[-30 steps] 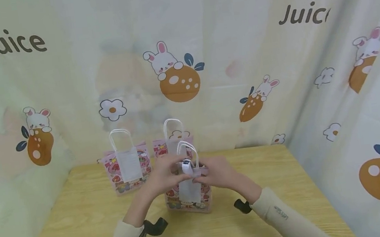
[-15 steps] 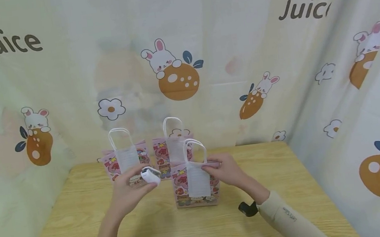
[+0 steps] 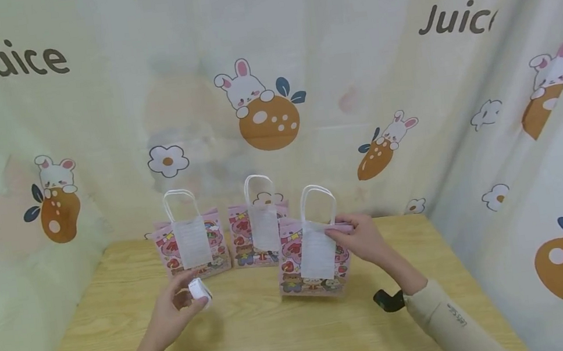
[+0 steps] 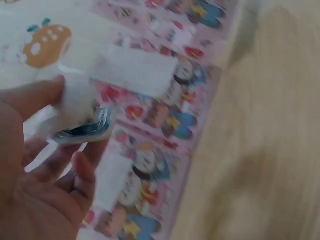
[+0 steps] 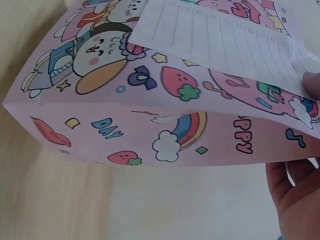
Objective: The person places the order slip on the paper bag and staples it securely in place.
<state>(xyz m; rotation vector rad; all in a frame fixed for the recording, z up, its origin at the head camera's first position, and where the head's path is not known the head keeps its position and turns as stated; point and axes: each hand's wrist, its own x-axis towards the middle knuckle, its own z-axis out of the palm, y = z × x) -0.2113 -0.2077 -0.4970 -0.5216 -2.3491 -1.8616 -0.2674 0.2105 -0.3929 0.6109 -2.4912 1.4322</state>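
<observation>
My left hand (image 3: 168,318) holds a small white stapler (image 3: 199,291) between thumb and fingers, above the left part of the table. In the left wrist view the stapler (image 4: 77,102) is blurred, with a dark metallic strip along its underside. My right hand (image 3: 364,240) pinches the top right edge of a pink cartoon-print paper bag (image 3: 287,254) with white handles. A lined white paper slip (image 3: 318,251) hangs on that bag's front. The right wrist view shows the bag's printed side (image 5: 145,137); whether its base touches the table I cannot tell.
Two similar bags stand upright at the back, a left bag (image 3: 167,248) and a middle bag (image 3: 240,233), each with a white slip on its front. Behind the wooden table (image 3: 259,336) hangs a printed curtain (image 3: 333,151).
My left hand has drawn away from the bag, moving left and nearer with the stapler. My right hand has carried the front bag to the right, beside the middle bag.
</observation>
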